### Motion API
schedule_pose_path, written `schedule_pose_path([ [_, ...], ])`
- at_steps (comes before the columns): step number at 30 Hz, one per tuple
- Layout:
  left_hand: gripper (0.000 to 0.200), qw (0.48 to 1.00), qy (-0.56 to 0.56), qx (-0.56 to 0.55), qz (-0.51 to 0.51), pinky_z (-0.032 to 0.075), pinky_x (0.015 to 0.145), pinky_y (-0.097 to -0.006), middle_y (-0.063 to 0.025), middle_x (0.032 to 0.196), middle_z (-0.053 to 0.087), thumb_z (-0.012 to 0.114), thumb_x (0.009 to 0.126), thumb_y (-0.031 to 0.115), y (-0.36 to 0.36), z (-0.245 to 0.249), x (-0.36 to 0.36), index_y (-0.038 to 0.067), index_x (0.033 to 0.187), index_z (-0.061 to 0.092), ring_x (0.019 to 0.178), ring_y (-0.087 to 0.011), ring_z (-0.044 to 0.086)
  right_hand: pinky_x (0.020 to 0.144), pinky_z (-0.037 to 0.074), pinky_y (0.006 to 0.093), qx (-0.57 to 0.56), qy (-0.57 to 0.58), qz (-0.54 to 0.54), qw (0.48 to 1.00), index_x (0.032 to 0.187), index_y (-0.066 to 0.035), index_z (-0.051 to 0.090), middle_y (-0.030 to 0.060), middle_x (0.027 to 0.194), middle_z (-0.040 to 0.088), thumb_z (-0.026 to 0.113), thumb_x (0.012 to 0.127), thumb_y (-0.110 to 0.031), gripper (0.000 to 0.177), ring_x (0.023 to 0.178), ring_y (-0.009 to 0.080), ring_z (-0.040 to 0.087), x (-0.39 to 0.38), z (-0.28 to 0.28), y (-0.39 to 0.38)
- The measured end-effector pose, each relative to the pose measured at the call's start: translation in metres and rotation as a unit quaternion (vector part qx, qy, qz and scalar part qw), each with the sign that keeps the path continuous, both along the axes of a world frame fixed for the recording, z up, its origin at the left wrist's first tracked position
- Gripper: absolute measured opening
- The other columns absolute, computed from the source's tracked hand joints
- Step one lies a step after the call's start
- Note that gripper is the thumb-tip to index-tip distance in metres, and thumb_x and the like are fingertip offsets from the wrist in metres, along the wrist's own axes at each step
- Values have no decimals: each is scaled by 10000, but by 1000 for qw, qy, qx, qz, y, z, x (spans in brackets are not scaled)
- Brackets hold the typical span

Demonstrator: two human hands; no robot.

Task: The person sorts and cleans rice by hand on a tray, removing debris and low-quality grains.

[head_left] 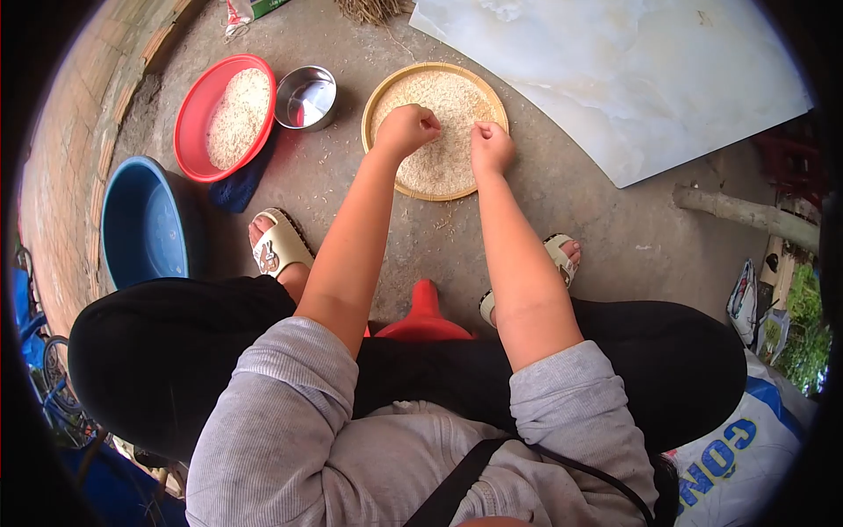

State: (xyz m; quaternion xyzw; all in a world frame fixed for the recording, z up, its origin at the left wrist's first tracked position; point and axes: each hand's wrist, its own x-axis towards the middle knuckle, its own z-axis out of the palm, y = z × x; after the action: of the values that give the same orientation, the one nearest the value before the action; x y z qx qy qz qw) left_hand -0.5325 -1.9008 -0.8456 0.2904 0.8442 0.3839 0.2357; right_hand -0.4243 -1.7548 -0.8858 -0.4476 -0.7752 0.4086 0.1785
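Observation:
A round woven tray point(436, 198) lies on the ground in front of me, covered with a layer of pale grain point(435, 167) that looks like rice. Over its left part, my left hand point(408, 130) is closed, with thumb and fingertips pinched together. My right hand point(492, 147) hovers at the tray's right side, its fingers also drawn into a pinch. Anything between the fingertips of either hand is too small to make out. A few stray grains are scattered on the concrete just below the tray.
Left of the tray stand a steel bowl point(306, 98), a red basin point(183, 132) holding more grain, and a blue tub point(145, 224). A pale marbled sheet point(615, 79) covers the upper right. A wooden pole point(746, 215) lies below it. Something red point(425, 307) sits between my feet.

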Motion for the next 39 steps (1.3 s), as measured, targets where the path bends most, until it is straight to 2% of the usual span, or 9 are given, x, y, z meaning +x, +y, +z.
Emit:
schedule_pose_path([
  [4,137,1000,-2,-12,11,510,697,-330,-84,821,662,692,741,100,4,-19,17,64,872,705,774,-188,652,652,514,330,14,-6,46,999,805,-60,693,100,749,688,675,758,-147,101,684,231,669,8,4,-6],
  [6,126,996,81,-4,22,506,715,-344,-51,824,659,694,714,157,2,-24,19,131,836,714,799,-222,630,643,504,336,21,2,61,998,792,-68,680,88,749,671,677,760,-146,84,684,232,653,12,4,-9],
  [9,118,996,58,35,50,498,722,-352,-40,809,647,690,739,182,1,-26,23,142,848,709,809,-227,618,652,499,303,69,-29,153,985,844,-61,671,56,794,653,677,786,-158,113,689,176,638,16,4,-13],
  [16,128,985,159,-5,71,490,737,-361,-62,808,628,684,769,216,3,-30,34,101,826,682,860,-238,603,685,494,350,187,-62,225,954,813,-81,650,55,835,618,670,791,-158,83,787,231,617,12,21,-25],
  [21,111,990,21,47,128,494,708,-367,-102,842,645,666,782,170,4,-26,19,79,844,680,782,-263,621,726,480,418,110,-31,128,985,795,-55,573,100,882,607,615,827,-130,91,836,299,595,12,9,-19],
  [25,115,991,32,69,110,498,696,-355,-113,856,653,660,782,149,10,-14,18,79,867,691,748,-262,626,692,484,404,88,38,99,990,797,-26,557,126,798,615,631,825,-113,118,763,298,606,13,6,-11],
  [31,95,993,65,76,68,499,706,-354,-116,804,633,661,775,126,26,-27,31,81,849,702,756,-265,625,655,501,330,-35,48,-16,998,783,-18,581,105,726,643,693,790,-124,155,665,230,630,13,1,-7],
  [33,76,989,95,87,76,499,711,-357,-115,791,624,663,769,115,27,-32,35,77,826,697,758,-270,623,617,499,282,-56,35,-21,998,796,-16,602,68,726,654,697,797,-107,131,630,140,612,12,-2,-5],
  [39,97,987,67,80,121,496,680,-352,-107,786,640,677,776,116,30,-34,31,34,827,665,715,-245,621,629,504,269,-71,62,-9,995,852,-15,632,65,751,663,672,799,-73,88,657,134,625,12,-14,-2],
])
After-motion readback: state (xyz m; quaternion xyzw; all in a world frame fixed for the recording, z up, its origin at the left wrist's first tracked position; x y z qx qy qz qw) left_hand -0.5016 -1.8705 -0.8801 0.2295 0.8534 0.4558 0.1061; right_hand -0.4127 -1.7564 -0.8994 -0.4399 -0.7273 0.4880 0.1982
